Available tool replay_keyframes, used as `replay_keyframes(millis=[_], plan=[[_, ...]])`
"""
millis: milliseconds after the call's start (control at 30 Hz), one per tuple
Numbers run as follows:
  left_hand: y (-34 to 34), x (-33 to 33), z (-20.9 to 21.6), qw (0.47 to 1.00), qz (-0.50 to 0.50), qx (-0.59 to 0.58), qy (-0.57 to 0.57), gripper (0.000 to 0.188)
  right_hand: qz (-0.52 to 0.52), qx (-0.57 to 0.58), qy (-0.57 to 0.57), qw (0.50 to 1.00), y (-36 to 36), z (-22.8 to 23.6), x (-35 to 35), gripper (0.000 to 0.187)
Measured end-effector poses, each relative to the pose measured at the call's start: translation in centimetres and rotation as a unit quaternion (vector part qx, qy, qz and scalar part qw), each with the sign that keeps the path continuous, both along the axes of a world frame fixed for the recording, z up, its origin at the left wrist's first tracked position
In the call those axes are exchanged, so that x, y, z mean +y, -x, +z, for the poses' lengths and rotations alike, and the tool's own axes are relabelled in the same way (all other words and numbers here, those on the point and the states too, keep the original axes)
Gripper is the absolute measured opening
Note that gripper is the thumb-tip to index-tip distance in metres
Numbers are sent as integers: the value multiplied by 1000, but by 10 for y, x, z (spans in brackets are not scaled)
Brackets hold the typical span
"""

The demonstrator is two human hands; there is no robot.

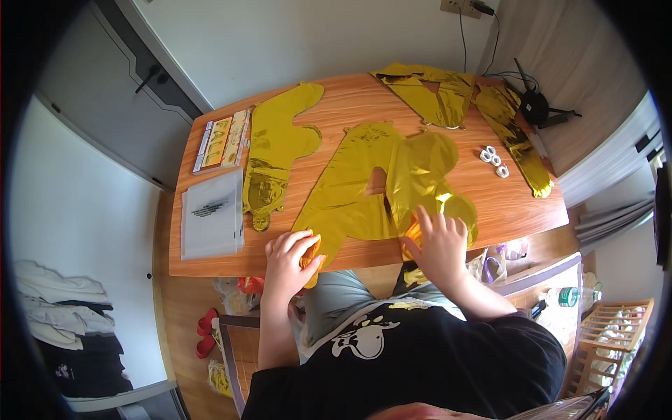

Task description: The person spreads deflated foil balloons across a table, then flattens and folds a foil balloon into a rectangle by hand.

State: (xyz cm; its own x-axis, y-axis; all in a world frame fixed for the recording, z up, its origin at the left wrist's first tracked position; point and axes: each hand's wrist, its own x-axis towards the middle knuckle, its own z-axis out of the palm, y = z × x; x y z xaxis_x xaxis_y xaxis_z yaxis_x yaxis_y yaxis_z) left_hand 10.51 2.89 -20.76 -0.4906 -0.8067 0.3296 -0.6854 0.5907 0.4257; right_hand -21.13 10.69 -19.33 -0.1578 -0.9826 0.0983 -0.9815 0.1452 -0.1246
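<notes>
A flat gold letter-A foil balloon (336, 192) lies across the front middle of the wooden table (280, 260). Another rounded gold foil balloon (430, 162) overlaps its right side. My left hand (288, 262) is closed around the foot of the A's left leg at the table's front edge. My right hand (439, 248) has its fingers curled over foil at the lower right, thumb on a folded orange-looking bit; which of the two overlapping balloons it grips is hard to make out. Foil hangs below the edge there.
A gold F-shaped balloon (273, 143) lies to the left, another gold A (437, 98) at the back and a long gold balloon (514, 133) at the right. A flat package (222, 142), clear plastic sleeve (212, 217), several white tape rolls (494, 159) and a black router (535, 106) share the table.
</notes>
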Motion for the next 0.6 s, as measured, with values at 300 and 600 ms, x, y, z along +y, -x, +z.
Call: replay_keyframes(millis=[300,600], plan=[[1,-1,-2,1000,-5,5,12,41,-11,-20,157,987,26,-16,-24,32],[-1,-2,-4,1000,-7,14,13,40,93,-182,86,975,2,-4,-47,50]])
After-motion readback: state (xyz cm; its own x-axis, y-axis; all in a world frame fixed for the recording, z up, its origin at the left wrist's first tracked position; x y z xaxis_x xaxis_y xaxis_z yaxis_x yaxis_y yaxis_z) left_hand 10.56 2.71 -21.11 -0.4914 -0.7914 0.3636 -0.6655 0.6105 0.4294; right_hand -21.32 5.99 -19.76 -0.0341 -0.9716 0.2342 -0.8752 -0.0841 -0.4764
